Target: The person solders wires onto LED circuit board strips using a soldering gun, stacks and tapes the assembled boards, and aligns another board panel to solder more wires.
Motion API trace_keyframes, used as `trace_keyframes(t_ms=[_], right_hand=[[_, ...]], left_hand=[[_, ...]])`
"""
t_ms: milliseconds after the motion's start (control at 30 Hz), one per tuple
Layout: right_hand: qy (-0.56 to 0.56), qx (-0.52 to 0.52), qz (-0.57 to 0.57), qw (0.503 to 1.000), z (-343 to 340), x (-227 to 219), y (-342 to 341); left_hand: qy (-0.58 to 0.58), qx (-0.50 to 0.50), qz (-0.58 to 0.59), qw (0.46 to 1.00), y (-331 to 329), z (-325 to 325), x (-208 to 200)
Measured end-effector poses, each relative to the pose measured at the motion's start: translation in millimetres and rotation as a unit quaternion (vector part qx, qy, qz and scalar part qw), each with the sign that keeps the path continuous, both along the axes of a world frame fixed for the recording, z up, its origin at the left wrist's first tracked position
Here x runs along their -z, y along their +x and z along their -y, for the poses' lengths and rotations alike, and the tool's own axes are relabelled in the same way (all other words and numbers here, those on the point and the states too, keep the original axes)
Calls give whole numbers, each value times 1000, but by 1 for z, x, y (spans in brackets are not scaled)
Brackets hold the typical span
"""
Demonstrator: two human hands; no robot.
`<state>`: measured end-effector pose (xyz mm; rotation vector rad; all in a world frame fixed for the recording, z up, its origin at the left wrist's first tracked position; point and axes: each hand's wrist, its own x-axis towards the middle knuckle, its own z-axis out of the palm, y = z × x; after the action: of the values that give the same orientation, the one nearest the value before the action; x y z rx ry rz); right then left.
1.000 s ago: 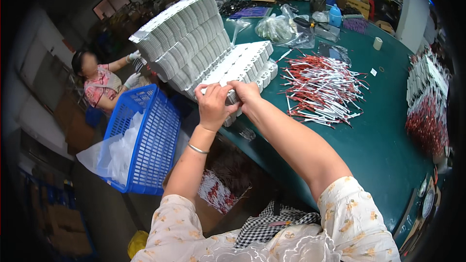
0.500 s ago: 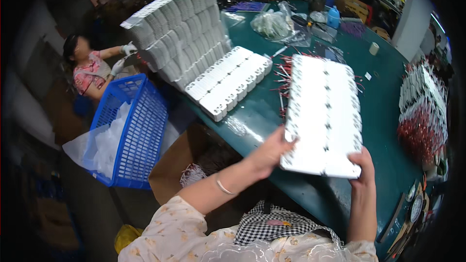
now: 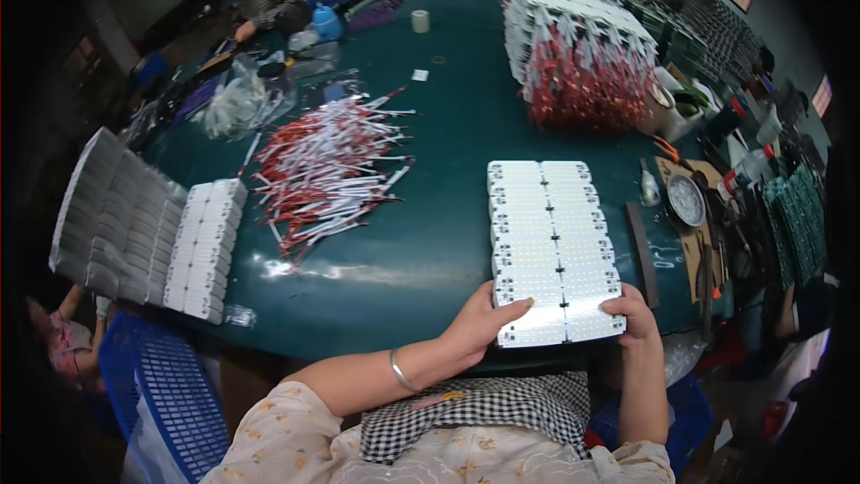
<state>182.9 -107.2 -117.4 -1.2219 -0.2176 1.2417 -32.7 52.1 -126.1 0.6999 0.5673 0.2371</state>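
White LED panel [image 3: 554, 233] was pinched at edges by left hand [image 3: 484, 321] and right hand [image 3: 638, 321]; seemingly holding step; next move likely called for level 2-handed support.

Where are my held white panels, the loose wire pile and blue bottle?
White panels [image 3: 556, 255]: head view, top face's middle.
Wire pile [image 3: 331, 166]: head view, pile's middle.
Blue bottle [image 3: 327, 25]: head view, bottle's body.

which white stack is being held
The front stack, between left hand and right hand; the low stack, leaning stack and wired stack sit apart from it.
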Motion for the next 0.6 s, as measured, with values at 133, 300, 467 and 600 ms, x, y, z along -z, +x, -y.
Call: trace_keyframes(t_ms=[133, 300, 467, 600], right_hand=[[-63, -46, 366, 927, 8, -1, 10], [-15, -78, 766, 638, -38, -44, -23], [-70, -204, 786, 579, -57, -5, -32], [-99, -217, 786, 570, -55, -5, -29]], left_hand=[[46, -28, -15, 998, 16, 15, 12], [89, -39, -57, 994, 19, 17, 11], [384, 254, -270, 846, 0, -49, 9], [583, 118, -298, 746, -9, -87, -33]])
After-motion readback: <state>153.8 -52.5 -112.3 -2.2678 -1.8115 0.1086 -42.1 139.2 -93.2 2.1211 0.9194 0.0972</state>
